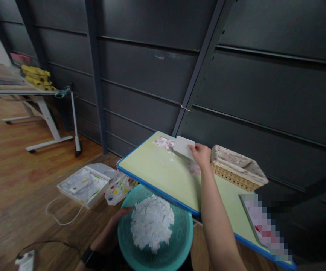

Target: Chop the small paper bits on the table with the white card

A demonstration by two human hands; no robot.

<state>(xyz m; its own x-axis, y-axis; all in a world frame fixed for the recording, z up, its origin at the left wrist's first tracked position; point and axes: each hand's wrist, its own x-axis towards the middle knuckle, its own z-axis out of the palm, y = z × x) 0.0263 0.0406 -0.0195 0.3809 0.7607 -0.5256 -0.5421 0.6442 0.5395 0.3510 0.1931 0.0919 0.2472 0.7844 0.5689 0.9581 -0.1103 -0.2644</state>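
Observation:
My right hand (201, 154) pinches a thin white rectangular card with rounded corners (183, 146), tilted above the pale yellow tabletop (148, 162). Just beyond the card's left edge lies a small heap of whitish and pink paper scraps (163, 142); more pinkish scraps (194, 168) show below my right hand. My left hand (115, 222) grips the left rim of a turquoise plastic basket (183, 237), its thumb over the edge. Inside the basket is a mound of torn white paper pieces (151, 222). It sits below the table's near edge, partly under it.
A woven, cloth-lined basket (236, 169) stands at the table's back right, with a pixelated flat item (264, 229) nearer. On the floor at left are an open white box (85, 184), a dotted plastic bag (119, 188) and a power strip (26, 260). Dark metal panels (148, 71) rise behind.

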